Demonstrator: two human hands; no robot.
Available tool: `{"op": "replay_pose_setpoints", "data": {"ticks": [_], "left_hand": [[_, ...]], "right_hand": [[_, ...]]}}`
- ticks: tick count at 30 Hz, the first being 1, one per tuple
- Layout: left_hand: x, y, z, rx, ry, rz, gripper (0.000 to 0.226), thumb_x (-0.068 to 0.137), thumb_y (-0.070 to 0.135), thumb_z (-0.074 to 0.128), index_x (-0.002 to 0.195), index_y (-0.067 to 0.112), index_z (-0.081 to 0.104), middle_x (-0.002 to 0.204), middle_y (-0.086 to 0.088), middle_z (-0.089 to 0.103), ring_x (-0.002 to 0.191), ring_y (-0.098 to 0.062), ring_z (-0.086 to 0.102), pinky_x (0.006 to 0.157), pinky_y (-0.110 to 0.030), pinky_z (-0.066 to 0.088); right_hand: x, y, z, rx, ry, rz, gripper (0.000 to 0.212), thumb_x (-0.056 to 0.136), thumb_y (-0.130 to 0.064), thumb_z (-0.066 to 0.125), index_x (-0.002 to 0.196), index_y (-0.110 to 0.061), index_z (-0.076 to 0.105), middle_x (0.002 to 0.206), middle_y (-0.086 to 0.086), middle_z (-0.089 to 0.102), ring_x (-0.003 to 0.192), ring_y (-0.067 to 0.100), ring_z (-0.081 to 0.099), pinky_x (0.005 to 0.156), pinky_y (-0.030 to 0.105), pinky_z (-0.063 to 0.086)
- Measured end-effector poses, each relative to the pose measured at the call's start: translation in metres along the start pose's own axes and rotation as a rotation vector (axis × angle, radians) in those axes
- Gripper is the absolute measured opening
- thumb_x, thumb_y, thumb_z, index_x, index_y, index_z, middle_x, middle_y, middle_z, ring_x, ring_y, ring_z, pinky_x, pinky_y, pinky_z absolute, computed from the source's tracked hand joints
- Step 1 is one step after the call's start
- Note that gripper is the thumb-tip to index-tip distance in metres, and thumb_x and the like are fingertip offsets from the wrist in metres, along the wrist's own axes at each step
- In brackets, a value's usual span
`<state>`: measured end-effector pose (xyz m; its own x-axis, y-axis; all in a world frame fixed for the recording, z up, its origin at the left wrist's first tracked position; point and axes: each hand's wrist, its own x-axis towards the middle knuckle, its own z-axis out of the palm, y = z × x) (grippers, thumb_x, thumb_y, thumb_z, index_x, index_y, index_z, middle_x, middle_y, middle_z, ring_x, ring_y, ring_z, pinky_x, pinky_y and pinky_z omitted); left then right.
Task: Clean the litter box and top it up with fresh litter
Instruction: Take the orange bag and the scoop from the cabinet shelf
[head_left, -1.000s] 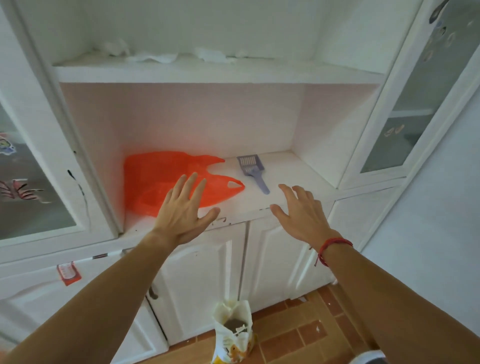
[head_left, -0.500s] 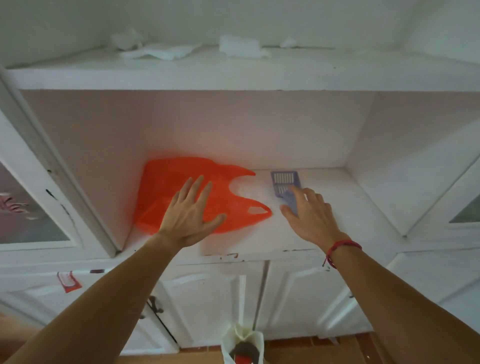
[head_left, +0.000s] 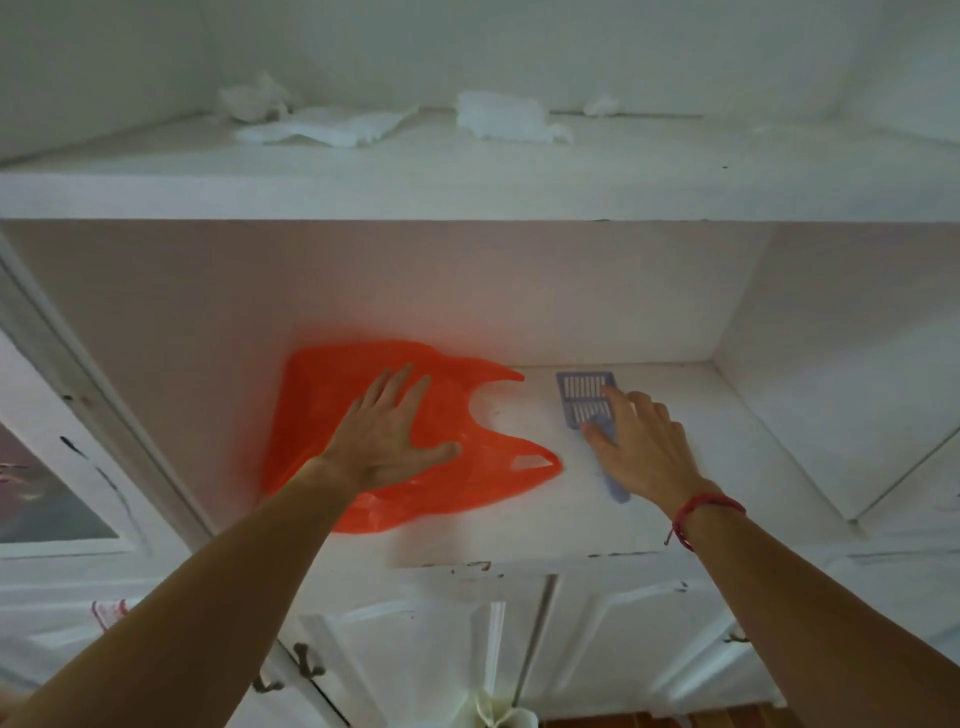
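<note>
A flat orange plastic bag (head_left: 467, 483) lies on the left of the white cabinet shelf (head_left: 727, 467). My left hand (head_left: 384, 441) rests flat on the bag with fingers spread. To the right lies a lilac slotted litter scoop (head_left: 582, 395), head toward the back wall. My right hand (head_left: 639, 447) covers its handle, thumb against the handle's left side and fingers arched over it. The handle's end sticks out below my palm. No litter box is in view.
An upper shelf (head_left: 519, 182) carries crumpled white tissues (head_left: 322, 130). Closed white cabinet doors (head_left: 415, 649) stand below the shelf edge. The open top of a white bag (head_left: 498, 714) shows on the floor at the bottom edge. Glass doors flank the niche.
Both hands reached forward onto the shelf: the left came down flat on the orange bag, the right moved onto the scoop's handle. The view moved closer and tilted upward.
</note>
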<state>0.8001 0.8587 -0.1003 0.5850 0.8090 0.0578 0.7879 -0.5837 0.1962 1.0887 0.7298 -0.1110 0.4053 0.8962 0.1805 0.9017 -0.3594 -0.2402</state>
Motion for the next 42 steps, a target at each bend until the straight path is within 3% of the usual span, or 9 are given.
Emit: {"op": "replay_pose_setpoints", "data": {"ticks": [6,13,17,20,22,25,29,35,42], "left_hand": [[0.024,-0.011,0.016,0.134,-0.188,-0.018,0.136,0.059,0.093,0.056,0.159,0.028,-0.01,0.167,-0.004,-0.017,0.153,-0.029,-0.016,0.124,-0.054,0.0],[0.055,-0.024,0.043,0.046,-0.329,-0.142,0.144,0.058,0.078,0.075,0.156,0.03,-0.019,0.167,-0.006,-0.013,0.154,-0.036,-0.007,0.121,-0.059,0.008],[0.057,-0.032,0.064,-0.025,-0.293,-0.176,0.122,0.078,0.07,0.066,0.159,0.021,-0.011,0.167,-0.011,0.009,0.153,-0.034,0.013,0.122,-0.052,0.016],[0.056,-0.033,0.072,-0.039,-0.122,-0.155,0.099,0.087,0.049,0.068,0.159,0.009,0.012,0.158,-0.018,0.031,0.144,-0.039,0.03,0.118,-0.049,0.028],[0.057,-0.034,0.075,-0.04,-0.045,-0.135,0.085,0.087,0.036,0.07,0.154,0.003,0.029,0.146,-0.022,0.046,0.135,-0.042,0.04,0.112,-0.048,0.035],[0.056,-0.034,0.077,-0.042,-0.004,-0.126,0.055,0.084,0.026,0.071,0.13,0.003,0.053,0.122,-0.02,0.063,0.116,-0.041,0.056,0.098,-0.046,0.044],[0.05,-0.031,0.073,-0.049,0.106,-0.071,0.016,0.083,0.01,0.066,0.096,0.001,0.061,0.096,-0.022,0.068,0.089,-0.044,0.066,0.076,-0.049,0.053],[0.037,-0.011,0.047,0.009,0.222,0.029,0.008,0.082,0.004,0.063,0.084,0.005,0.055,0.08,-0.017,0.065,0.071,-0.042,0.063,0.055,-0.041,0.045],[0.019,0.026,0.02,0.028,0.268,0.118,0.009,0.083,0.008,0.065,0.085,0.003,0.057,0.08,-0.017,0.067,0.07,-0.042,0.064,0.055,-0.035,0.035]], "right_hand": [[0.012,0.008,0.017,-0.006,-0.017,0.066,0.053,0.096,-0.047,0.044,0.141,-0.02,0.036,0.122,0.012,0.054,0.108,0.03,0.053,0.086,0.04,0.047],[0.026,0.018,0.046,0.049,-0.017,0.207,0.048,0.096,-0.05,0.045,0.121,-0.009,0.05,0.101,0.01,0.058,0.081,0.022,0.053,0.068,0.031,0.049],[0.031,0.021,0.056,0.093,-0.063,0.242,0.043,0.094,-0.046,0.051,0.113,-0.008,0.057,0.098,0.013,0.066,0.083,0.028,0.063,0.066,0.03,0.052],[0.032,0.022,0.059,0.053,-0.081,0.273,0.041,0.094,-0.044,0.052,0.112,-0.007,0.058,0.104,0.016,0.062,0.09,0.031,0.062,0.065,0.028,0.044],[0.033,0.022,0.061,0.034,-0.068,0.286,0.039,0.094,-0.044,0.052,0.106,-0.008,0.061,0.1,0.014,0.064,0.083,0.029,0.061,0.062,0.027,0.042],[0.035,0.025,0.064,0.045,-0.047,0.303,0.033,0.095,-0.039,0.052,0.093,-0.008,0.064,0.089,0.012,0.068,0.07,0.023,0.057,0.058,0.028,0.046],[0.033,0.028,0.064,0.068,-0.056,0.323,0.031,0.098,-0.03,0.047,0.098,-0.004,0.063,0.1,0.017,0.063,0.085,0.03,0.061,0.065,0.03,0.046],[0.017,0.037,0.043,0.102,-0.013,0.345,0.031,0.102,-0.028,0.042,0.111,-0.001,0.055,0.106,0.018,0.063,0.094,0.033,0.061,0.067,0.03,0.039],[-0.006,0.051,0.008,0.161,0.063,0.316,0.025,0.101,-0.024,0.044,0.11,-0.001,0.051,0.096,0.015,0.064,0.077,0.025,0.054,0.064,0.031,0.04]]}}
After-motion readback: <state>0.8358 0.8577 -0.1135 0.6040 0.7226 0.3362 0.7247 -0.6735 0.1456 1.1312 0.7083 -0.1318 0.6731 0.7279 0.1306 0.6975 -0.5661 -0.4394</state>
